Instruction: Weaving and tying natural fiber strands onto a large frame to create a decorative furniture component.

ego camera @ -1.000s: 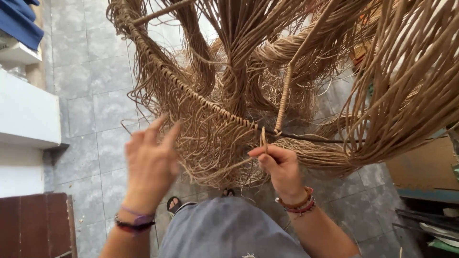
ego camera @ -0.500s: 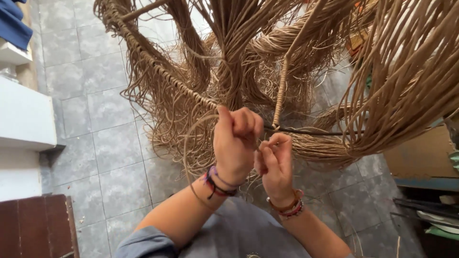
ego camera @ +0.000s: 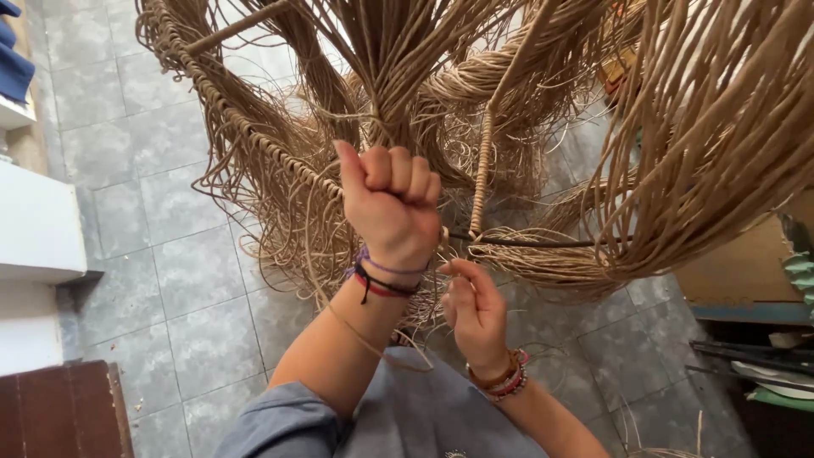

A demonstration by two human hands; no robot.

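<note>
Frame [ego camera: 254, 136], curved, wrapped along its length in tan cane, running from 10 o'clock down to picture centre; a second wrapped rod [ego camera: 482, 174] stands nearly upright at centre and meets a thin dark bare rod [ego camera: 543, 242] that runs toward 3 o'clock.

Loose strands [ego camera: 721, 127], long and tan, hang in thick bundles at 12 to 3 o'clock and trail under the frame toward the grey tiled floor [ego camera: 170, 280].

Left hand [ego camera: 392, 203]: grip clenched in a fist just at the end of the wrapped stretch of frame, thumb up, apparently closed on a strand, though the strand inside the fist is hidden.

Right hand [ego camera: 471, 305]: at 6 o'clock of the joint, fingers pinched together on a thin strand [ego camera: 448, 254] that rises to the joint where the rods cross.

Risks, as judged:
- Uneven pull between the two hands may leave the last turn slack, so the wrap gaps at the joint.
- A hard tug may snap or kink the thin strand.
- Hanging strands lie close around both wrists; one could be caught into the wrap or tangle with the bracelets [ego camera: 509, 377].
- The pinched end could slip, letting the turn unwind.
</note>
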